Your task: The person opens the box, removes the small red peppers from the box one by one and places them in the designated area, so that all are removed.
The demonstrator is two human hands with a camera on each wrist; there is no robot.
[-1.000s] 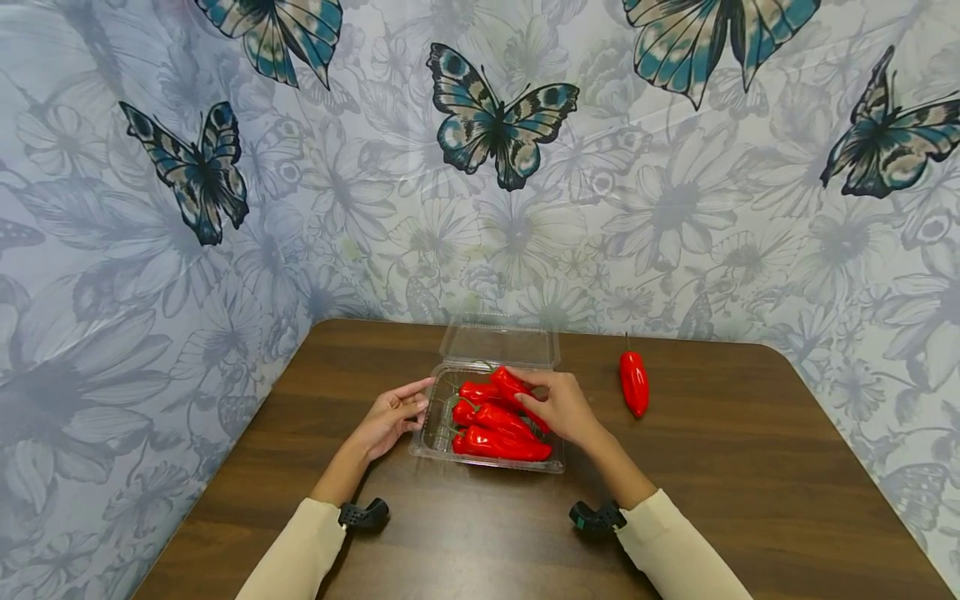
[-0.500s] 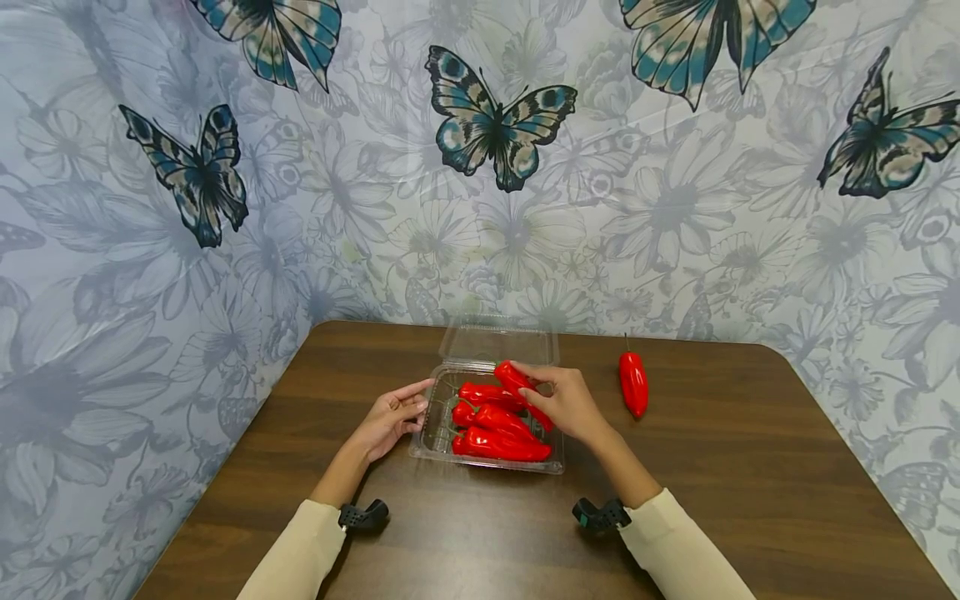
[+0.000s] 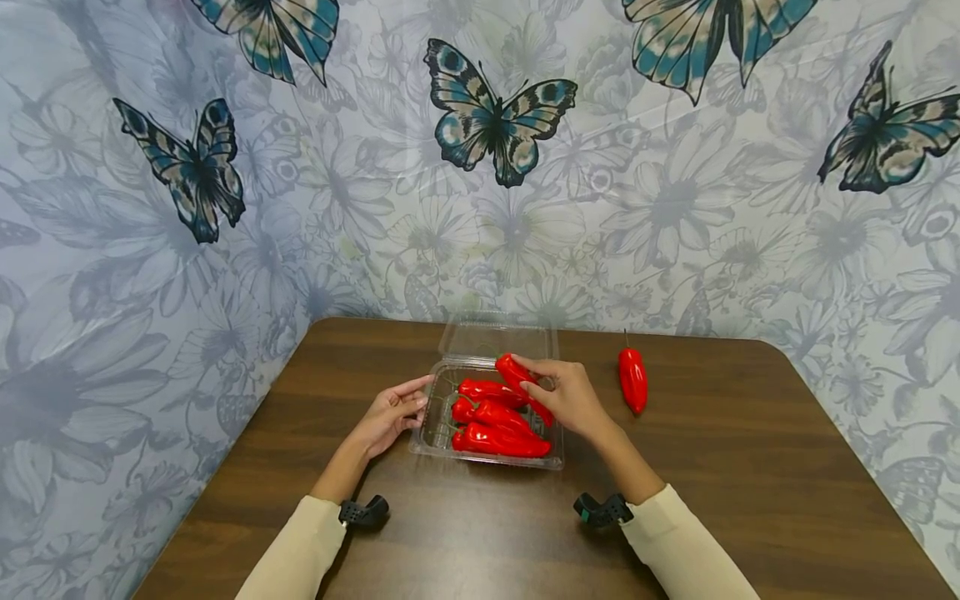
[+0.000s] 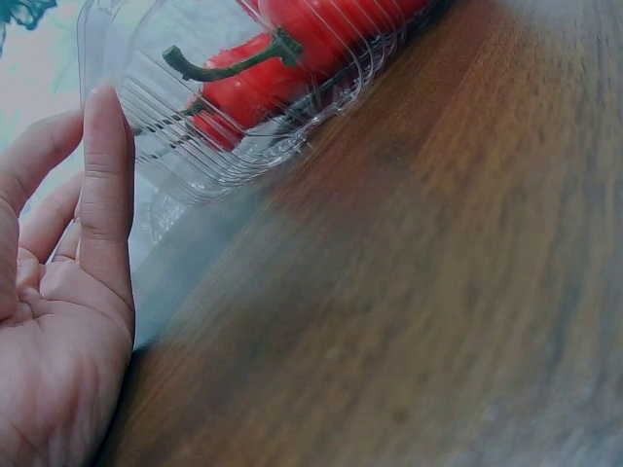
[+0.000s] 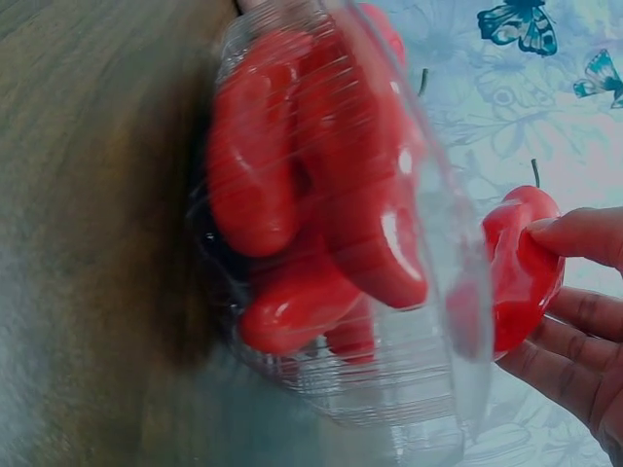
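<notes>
Red and glossy, the held pepper (image 3: pixel 513 371) slants over the right end of the clear plastic box (image 3: pixel 487 460), and from my remote seat I see the right hand (image 3: pixel 566 396) gripping it between thumb and fingers about its upper half, a hold I take as leaving its lower end clear of the hand; whether that end touches what lies under it, I cannot tell. Below and to the left of the right hand lie the boxed peppers (image 3: pixel 501 417), roughly side by side, I judge because their long bodies fit that way; I count at least three, and a red bit beside the middle one may be a fourth. At the box's other end, the left hand (image 3: pixel 390 419) rests extended fingers against the wall, grasping nothing that I can make out, probably to steady so light a container. Beyond both hands the single lid (image 3: pixel 495 337) leans back, which I think leaves the top unobstructed. Past the right hand, one loose pepper (image 3: pixel 633 382) lies on the table (image 3: pixel 712 467), well apart from the box. Behind the hands sit two black wrist mounts (image 3: pixel 365 512); farthest off, I count five printed butterflies (image 3: pixel 497 121), some cropped, on the patterned backdrop (image 3: pixel 667 217).
</notes>
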